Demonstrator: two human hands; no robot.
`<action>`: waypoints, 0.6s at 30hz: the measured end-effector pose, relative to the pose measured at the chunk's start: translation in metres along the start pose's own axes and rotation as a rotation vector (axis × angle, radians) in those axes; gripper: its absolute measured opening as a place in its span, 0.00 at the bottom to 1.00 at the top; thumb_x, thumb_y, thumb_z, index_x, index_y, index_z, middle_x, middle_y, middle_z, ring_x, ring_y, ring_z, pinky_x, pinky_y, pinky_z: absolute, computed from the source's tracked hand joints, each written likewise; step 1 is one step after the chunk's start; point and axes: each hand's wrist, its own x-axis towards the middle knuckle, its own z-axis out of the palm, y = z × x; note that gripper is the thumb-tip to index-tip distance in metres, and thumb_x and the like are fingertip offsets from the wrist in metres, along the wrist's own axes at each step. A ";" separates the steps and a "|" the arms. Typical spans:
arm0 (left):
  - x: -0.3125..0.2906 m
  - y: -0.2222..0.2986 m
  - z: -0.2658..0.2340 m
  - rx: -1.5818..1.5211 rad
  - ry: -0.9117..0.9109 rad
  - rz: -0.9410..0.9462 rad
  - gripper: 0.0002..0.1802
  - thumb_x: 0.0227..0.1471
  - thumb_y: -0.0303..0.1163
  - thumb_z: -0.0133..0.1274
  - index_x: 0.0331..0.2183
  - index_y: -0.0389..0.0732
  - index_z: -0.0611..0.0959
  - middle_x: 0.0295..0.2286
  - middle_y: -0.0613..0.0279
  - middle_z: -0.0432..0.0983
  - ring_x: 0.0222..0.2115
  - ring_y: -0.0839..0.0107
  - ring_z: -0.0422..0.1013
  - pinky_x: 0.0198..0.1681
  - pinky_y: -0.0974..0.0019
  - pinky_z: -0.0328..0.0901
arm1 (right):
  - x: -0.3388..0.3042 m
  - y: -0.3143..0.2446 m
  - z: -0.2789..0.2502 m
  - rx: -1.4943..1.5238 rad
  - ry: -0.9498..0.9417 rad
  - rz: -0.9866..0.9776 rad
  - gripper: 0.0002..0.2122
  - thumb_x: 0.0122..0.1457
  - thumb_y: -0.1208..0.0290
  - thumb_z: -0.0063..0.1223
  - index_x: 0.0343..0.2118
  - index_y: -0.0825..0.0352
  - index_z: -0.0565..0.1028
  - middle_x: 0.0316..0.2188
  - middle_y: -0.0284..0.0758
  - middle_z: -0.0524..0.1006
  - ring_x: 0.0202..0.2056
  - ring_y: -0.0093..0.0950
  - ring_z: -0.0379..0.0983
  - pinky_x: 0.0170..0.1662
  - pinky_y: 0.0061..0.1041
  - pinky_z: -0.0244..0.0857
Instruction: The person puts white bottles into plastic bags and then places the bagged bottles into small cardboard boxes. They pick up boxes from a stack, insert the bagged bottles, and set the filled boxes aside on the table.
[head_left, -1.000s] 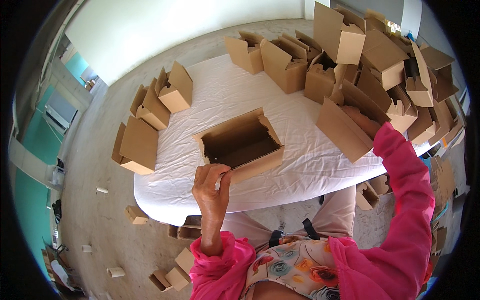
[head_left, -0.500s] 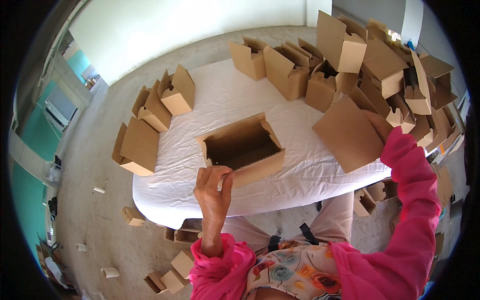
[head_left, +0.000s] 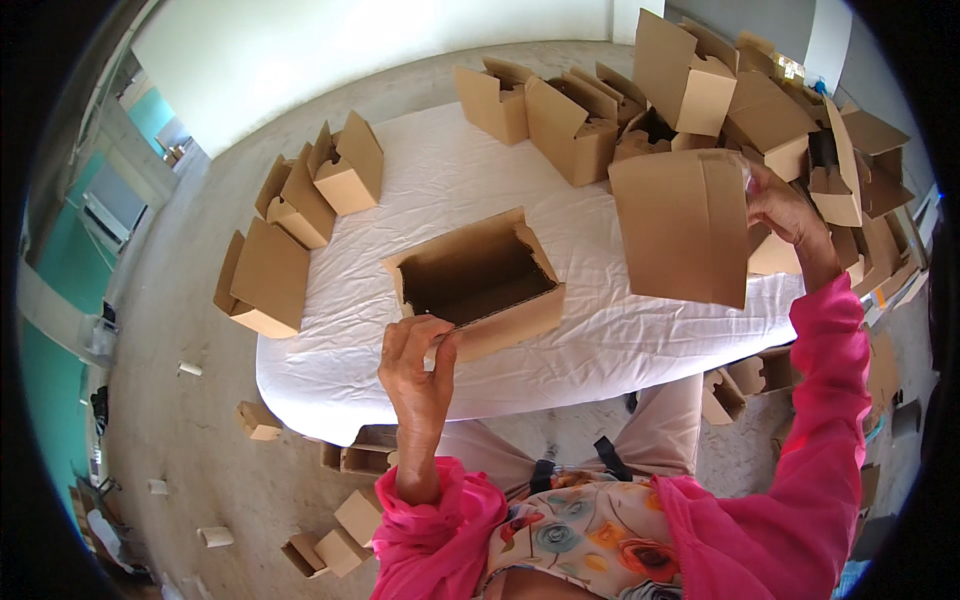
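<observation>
An open-topped cardboard box (head_left: 505, 325) stands in the middle of the white-covered table, its dark inside facing up. The fingers and thumb of my left hand (head_left: 412, 365) pinch its near left rim. On the right, my right hand (head_left: 790, 208) grips another cardboard box (head_left: 682, 232) by its far right edge. A broad brown panel of that box faces me and hides its inside. Some of my right fingers are out of sight behind the edge.
Several cardboard boxes (head_left: 265, 270) line the table's left edge, and more boxes (head_left: 572, 140) stand along its far side. A large heap of boxes (head_left: 765, 120) fills the right. Small boxes (head_left: 345, 535) and white rolls (head_left: 215, 537) lie on the floor at the left.
My right hand has come up out of the heap at the right, lifting and turning the box it grips. My left hand keeps its pinch on the middle box.
</observation>
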 end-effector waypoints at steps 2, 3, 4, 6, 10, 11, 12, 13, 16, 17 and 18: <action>0.001 0.000 0.001 -0.008 0.008 0.012 0.08 0.41 0.22 0.58 0.27 0.43 0.78 0.29 0.68 0.75 0.30 0.74 0.68 0.20 0.71 0.55 | -0.007 -0.003 -0.003 -0.026 0.170 0.088 0.31 0.37 0.78 0.58 0.51 0.65 0.66 0.38 0.33 0.72 0.37 0.24 0.69 0.33 0.23 0.68; 0.001 0.001 0.003 -0.017 0.006 0.012 0.08 0.41 0.21 0.58 0.27 0.43 0.78 0.29 0.68 0.75 0.30 0.74 0.68 0.20 0.72 0.56 | -0.001 0.014 -0.016 -0.208 0.122 0.013 0.30 0.41 0.74 0.58 0.52 0.63 0.66 0.38 0.33 0.72 0.37 0.22 0.68 0.34 0.22 0.67; 0.000 0.001 0.004 -0.016 0.005 0.013 0.08 0.41 0.21 0.58 0.27 0.43 0.78 0.29 0.68 0.75 0.30 0.74 0.68 0.20 0.72 0.56 | 0.001 0.018 -0.025 -0.248 0.180 -0.076 0.30 0.42 0.73 0.59 0.53 0.64 0.65 0.38 0.32 0.72 0.37 0.22 0.68 0.35 0.22 0.67; 0.002 0.003 0.005 -0.025 -0.001 0.013 0.08 0.41 0.21 0.58 0.27 0.43 0.78 0.30 0.67 0.75 0.30 0.74 0.69 0.20 0.72 0.56 | 0.004 0.023 -0.034 -0.330 0.297 -0.253 0.30 0.44 0.70 0.61 0.53 0.64 0.65 0.37 0.31 0.73 0.36 0.22 0.68 0.36 0.22 0.66; 0.001 0.004 0.002 -0.020 0.005 0.006 0.08 0.41 0.21 0.58 0.27 0.43 0.78 0.30 0.68 0.75 0.30 0.74 0.68 0.20 0.72 0.56 | -0.009 -0.037 -0.009 -0.390 0.693 -0.548 0.21 0.52 0.70 0.59 0.49 0.67 0.68 0.35 0.31 0.75 0.36 0.21 0.70 0.38 0.22 0.66; 0.001 0.003 0.003 -0.023 0.012 0.009 0.08 0.41 0.21 0.58 0.27 0.43 0.78 0.30 0.68 0.75 0.30 0.74 0.68 0.20 0.72 0.56 | -0.010 -0.046 0.002 -0.289 0.775 -0.685 0.20 0.52 0.69 0.59 0.48 0.66 0.69 0.35 0.32 0.76 0.36 0.20 0.71 0.38 0.22 0.67; 0.002 0.003 0.005 -0.019 0.015 0.020 0.08 0.41 0.21 0.58 0.28 0.43 0.78 0.30 0.68 0.75 0.30 0.74 0.68 0.21 0.72 0.56 | -0.012 -0.057 0.019 -0.183 0.854 -0.822 0.19 0.52 0.69 0.60 0.47 0.66 0.69 0.35 0.32 0.76 0.36 0.20 0.72 0.38 0.22 0.67; 0.001 0.002 0.004 -0.011 0.019 0.026 0.08 0.41 0.21 0.58 0.28 0.43 0.78 0.30 0.68 0.75 0.30 0.74 0.68 0.21 0.73 0.56 | -0.017 -0.068 0.036 -0.128 0.804 -0.870 0.19 0.52 0.70 0.61 0.47 0.65 0.69 0.37 0.33 0.76 0.35 0.21 0.73 0.39 0.21 0.68; -0.002 0.001 0.002 -0.019 0.020 0.006 0.09 0.41 0.20 0.57 0.28 0.43 0.79 0.30 0.67 0.75 0.30 0.73 0.68 0.22 0.72 0.58 | -0.019 -0.087 0.117 0.376 0.481 -0.930 0.23 0.54 0.70 0.58 0.53 0.64 0.64 0.41 0.33 0.74 0.38 0.22 0.73 0.40 0.21 0.68; -0.002 0.003 0.002 -0.030 0.022 -0.002 0.09 0.41 0.19 0.57 0.28 0.42 0.79 0.29 0.67 0.75 0.30 0.72 0.68 0.23 0.71 0.60 | -0.020 -0.085 0.139 0.364 0.318 -0.908 0.23 0.54 0.70 0.58 0.52 0.64 0.64 0.42 0.33 0.74 0.39 0.23 0.73 0.40 0.22 0.69; -0.001 0.005 0.002 -0.014 0.026 0.014 0.09 0.39 0.19 0.58 0.27 0.42 0.79 0.28 0.66 0.75 0.29 0.69 0.68 0.25 0.69 0.61 | -0.018 -0.085 0.159 0.345 0.157 -0.883 0.23 0.54 0.70 0.57 0.52 0.63 0.64 0.42 0.33 0.73 0.40 0.23 0.72 0.40 0.22 0.69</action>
